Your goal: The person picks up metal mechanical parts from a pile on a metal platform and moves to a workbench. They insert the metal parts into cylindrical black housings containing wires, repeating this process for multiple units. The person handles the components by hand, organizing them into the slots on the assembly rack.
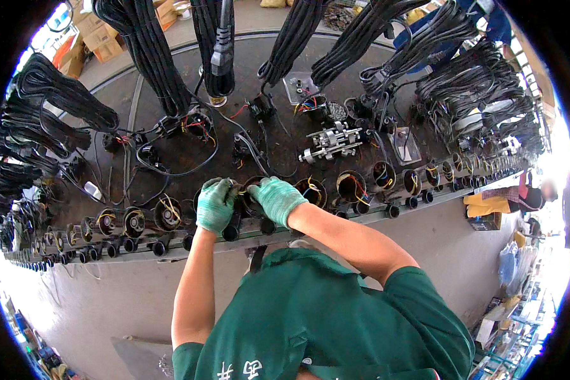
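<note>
Housing (pixel 252 208) of dark metal, round and open-mouthed, sits between the two green-gloved hands at the near edge of the dark desk (pixel 247 57), partly hidden by the fingers. From the left hand (pixel 216 204) it lies just to the right; from the right hand (pixel 276 197) it lies to the left, and this hand seems the nearer, its fingertips overlapping the rim. The left fingertips come in from the opposite side, beside a thin yellow wire (pixel 242 192). Both hands have their fingers bent inward; whether either one grips the wire or the rim I cannot tell. The housing's mouth appears turned upward, so its axis would run across the hands' line rather than along it, though its depth is hidden. A matching dark round housing with yellow wires (pixel 311 192) stands just beyond the right hand, in the same row.
</note>
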The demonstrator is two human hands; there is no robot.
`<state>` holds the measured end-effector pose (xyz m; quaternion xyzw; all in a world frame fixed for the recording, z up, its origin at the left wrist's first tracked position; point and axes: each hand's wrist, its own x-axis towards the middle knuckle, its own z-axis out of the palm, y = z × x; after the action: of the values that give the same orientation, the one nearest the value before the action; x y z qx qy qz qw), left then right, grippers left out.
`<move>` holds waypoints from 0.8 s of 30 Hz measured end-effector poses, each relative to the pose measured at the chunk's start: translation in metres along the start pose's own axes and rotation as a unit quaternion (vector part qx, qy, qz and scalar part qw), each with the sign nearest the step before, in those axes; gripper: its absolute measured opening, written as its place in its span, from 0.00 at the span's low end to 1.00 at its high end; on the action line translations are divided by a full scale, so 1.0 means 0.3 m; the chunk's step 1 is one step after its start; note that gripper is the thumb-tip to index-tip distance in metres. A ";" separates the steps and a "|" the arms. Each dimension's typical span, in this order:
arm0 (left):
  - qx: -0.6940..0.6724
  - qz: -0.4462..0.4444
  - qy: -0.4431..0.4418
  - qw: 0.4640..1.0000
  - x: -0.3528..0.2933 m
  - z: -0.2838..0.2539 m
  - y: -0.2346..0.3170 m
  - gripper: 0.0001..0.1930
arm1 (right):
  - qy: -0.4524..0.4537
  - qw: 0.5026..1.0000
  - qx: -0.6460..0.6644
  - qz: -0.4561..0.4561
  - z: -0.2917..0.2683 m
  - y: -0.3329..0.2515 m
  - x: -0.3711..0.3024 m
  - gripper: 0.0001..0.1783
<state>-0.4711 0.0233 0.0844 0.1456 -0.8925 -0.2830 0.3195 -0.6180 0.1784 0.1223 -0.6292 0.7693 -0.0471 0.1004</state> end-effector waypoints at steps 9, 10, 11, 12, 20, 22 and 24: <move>0.038 -0.015 0.016 0.999 0.013 -0.022 0.043 0.07 | 0.059 0.997 0.040 0.002 -0.330 0.409 -0.031 0.21; 0.019 -0.025 -0.030 0.999 0.025 -0.039 0.055 0.14 | 0.026 0.999 0.015 0.032 -0.358 0.515 -0.036 0.21; -0.076 -0.075 -0.019 0.994 0.038 -0.036 0.076 0.16 | -0.007 0.998 -0.008 0.057 -0.374 0.613 -0.034 0.21; -0.172 -0.122 -0.010 0.977 0.059 -0.018 0.099 0.18 | -0.054 0.995 -0.047 0.063 -0.378 0.703 -0.035 0.22; -0.008 -0.080 -0.355 0.931 0.518 0.303 0.307 0.32 | -0.210 0.951 -0.148 0.170 -0.191 0.972 -0.062 0.60; 0.026 -0.108 -0.442 0.890 0.591 0.481 0.306 0.37 | -0.179 0.959 -0.140 0.171 -0.166 0.993 -0.070 0.54; 0.062 -0.119 -0.478 0.868 0.606 0.659 0.259 0.39 | -0.132 0.968 -0.126 0.174 -0.117 1.007 -0.068 0.47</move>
<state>-0.7432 0.0865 0.0939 0.1174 -0.9275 -0.2983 -0.1922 -0.9112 0.2581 0.0985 -0.4936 0.8467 0.1522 0.1275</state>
